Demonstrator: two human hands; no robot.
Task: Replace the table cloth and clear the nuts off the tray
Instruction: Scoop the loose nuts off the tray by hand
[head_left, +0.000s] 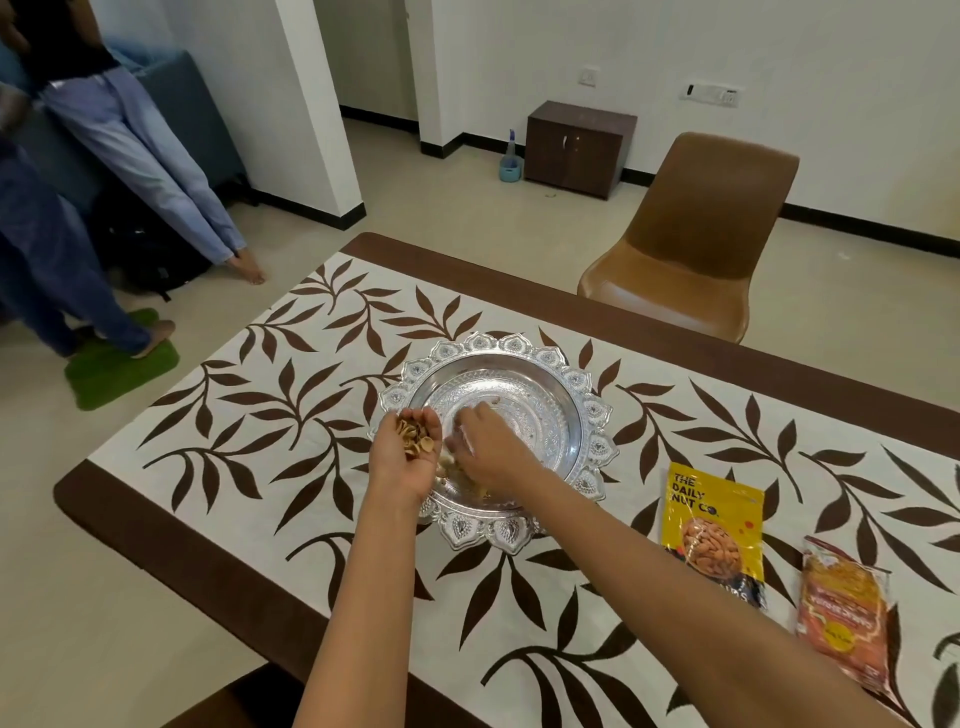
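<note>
The step in hand is judged to be the clearing of the tray (582, 395); the patterned table cloth (291, 415) is already spread over the table, so that part appears to be done or is not yet addressed. The tray is set near the middle of the table. The left hand (410, 452) is held palm up over the tray's near-left rim, cupped, with its fingers curled round a small heap of nuts (414, 439). The right hand (485, 449) is lowered into the tray just beside the left, palm down, with its fingers bent onto the loose nuts (451, 470) gathered against the near-left wall; whether a nut is pinched cannot be told, as the fingertips are hidden. For the next move, the loose nuts are to be picked or swept into the cupped palm, which must be kept level. A yellow packet (711, 530) and an orange packet (841, 613) are laid towards the table's right edge, well apart from both hands.
</note>
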